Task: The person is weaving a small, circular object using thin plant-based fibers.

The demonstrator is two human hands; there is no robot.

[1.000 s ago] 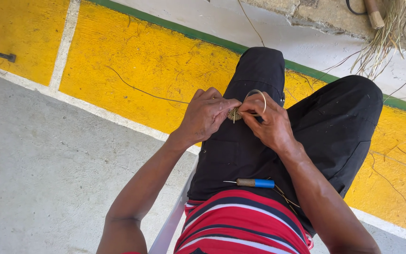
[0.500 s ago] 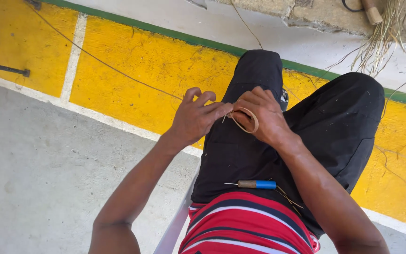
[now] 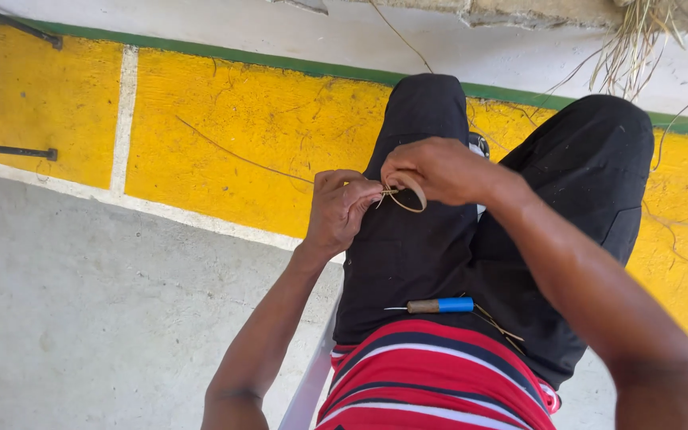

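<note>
Over my black-trousered left thigh, my left hand [image 3: 342, 209] and my right hand [image 3: 433, 170] meet. My right hand holds a small tan fibre loop [image 3: 412, 193] curled into a ring. My left hand pinches a thin straw-coloured strand [image 3: 236, 156] where it meets the loop. The strand runs away to the left across the yellow floor. An awl with a blue and wooden handle [image 3: 438, 306] lies on my lap, near my red striped shirt, its thin metal point to the left.
Yellow painted floor [image 3: 224, 119] with white lines and a green stripe lies ahead, grey concrete [image 3: 105, 310] to the left. Dry fibre strands [image 3: 631, 48] hang at the top right. A dark metal rod [image 3: 9, 150] lies at the far left. A white seat edge [image 3: 308, 382] shows below.
The fibre ring has slid from above my right hand's fingers to under them, toward my left hand. The view has shifted slightly to the right.
</note>
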